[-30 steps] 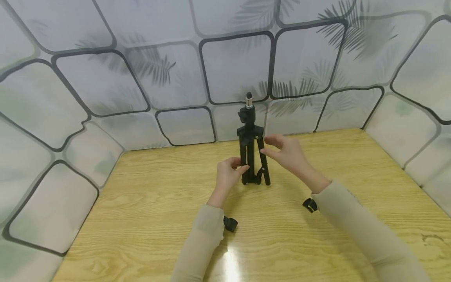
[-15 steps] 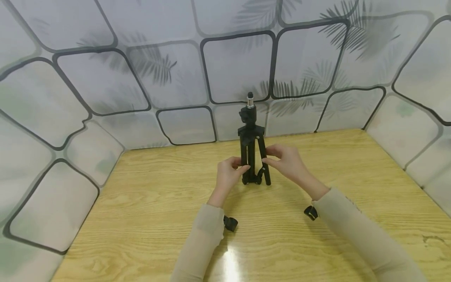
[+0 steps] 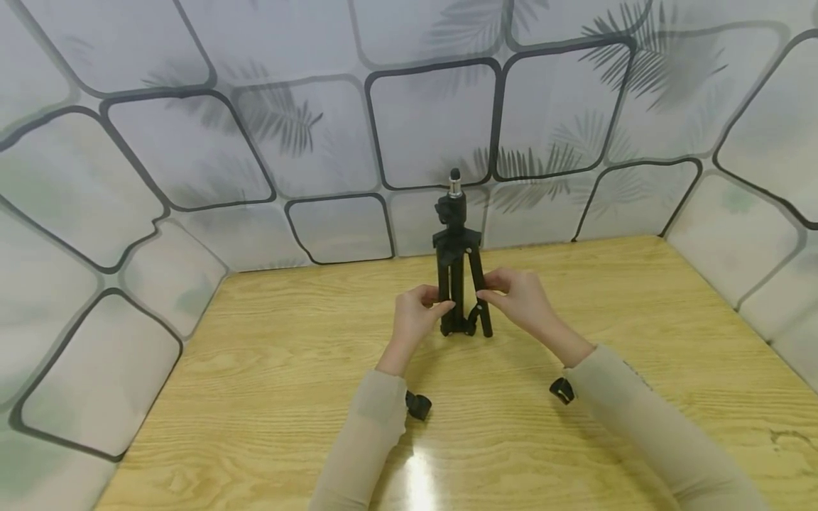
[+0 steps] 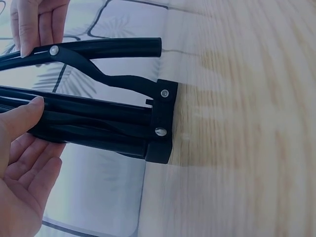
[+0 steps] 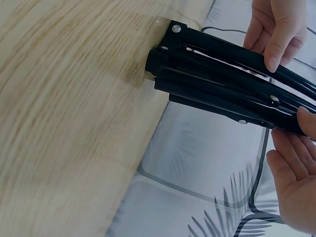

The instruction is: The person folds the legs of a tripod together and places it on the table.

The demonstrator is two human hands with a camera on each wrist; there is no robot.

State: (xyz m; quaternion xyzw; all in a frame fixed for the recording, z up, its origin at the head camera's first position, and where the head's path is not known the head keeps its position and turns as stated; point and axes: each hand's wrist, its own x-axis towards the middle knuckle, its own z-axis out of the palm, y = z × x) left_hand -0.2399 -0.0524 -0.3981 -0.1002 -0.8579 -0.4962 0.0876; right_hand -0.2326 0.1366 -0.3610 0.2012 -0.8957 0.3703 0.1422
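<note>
A black tripod (image 3: 455, 234) stands upright on the wooden table, with a silver stud and black tip at its top. Its right leg (image 3: 478, 273) slants outward from the others, joined near the bottom by a curved brace (image 4: 106, 78). My left hand (image 3: 414, 316) pinches the left leg (image 4: 98, 111) between thumb and fingers. On the other side my right hand (image 3: 520, 298) holds the splayed leg between thumb and fingertips, above the brace joint. Both hands also show in the right wrist view, the left hand (image 5: 281, 32) at the top and the right hand (image 5: 296, 168) below.
The wooden table (image 3: 268, 397) runs up to a patterned cloth wall (image 3: 319, 142) close behind the tripod, with more cloth at both sides. Black wrist-worn camera mounts (image 3: 418, 406) show beneath the beige sleeves (image 3: 361, 440).
My right hand has come in from beside the splayed leg, moved lower along it and taken hold. My left hand keeps its grip; the tripod stands in the same place.
</note>
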